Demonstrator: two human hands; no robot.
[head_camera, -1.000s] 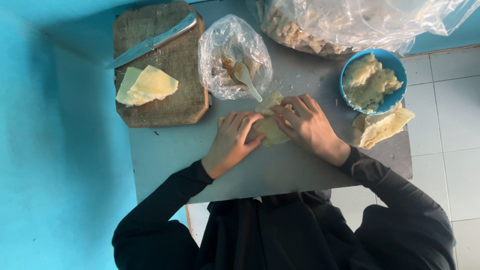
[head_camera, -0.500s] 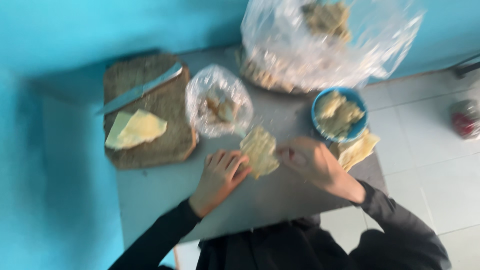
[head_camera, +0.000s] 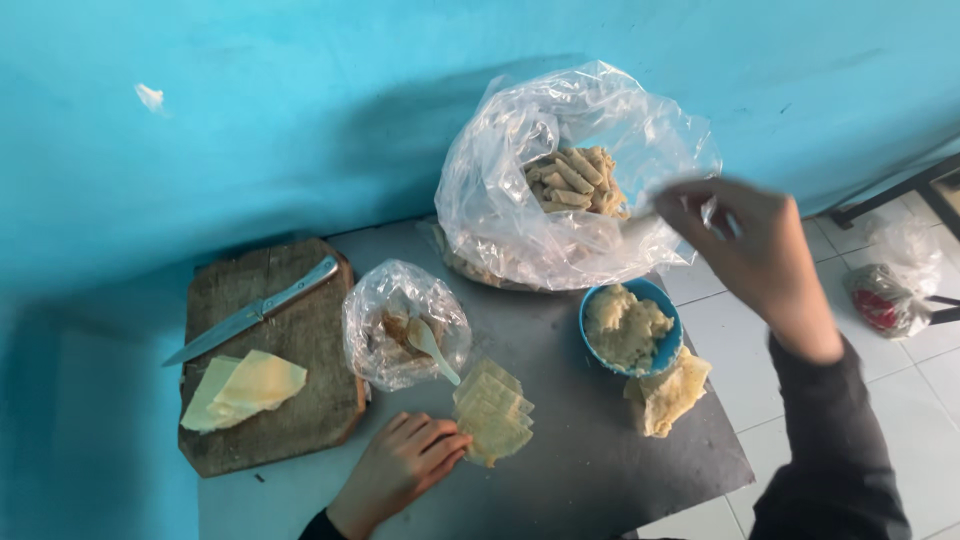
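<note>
left hand (head_camera: 400, 465) fingers together, pressing stacked wrapper sheets (head_camera: 492, 412) on grey table (head_camera: 570, 470) | right hand (head_camera: 745, 245) blurred, seemingly loosely open, at big clear plastic bag (head_camera: 560, 180) of rolls

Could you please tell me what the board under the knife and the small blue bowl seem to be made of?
The brown rectangular cutting board looks like worn, unfinished wood: grain, dark stains, rough chipped edges. The small round blue bowl is probably plastic, with a smooth, evenly coloured, thin rim, though glazed ceramic cannot be excluded.
</note>
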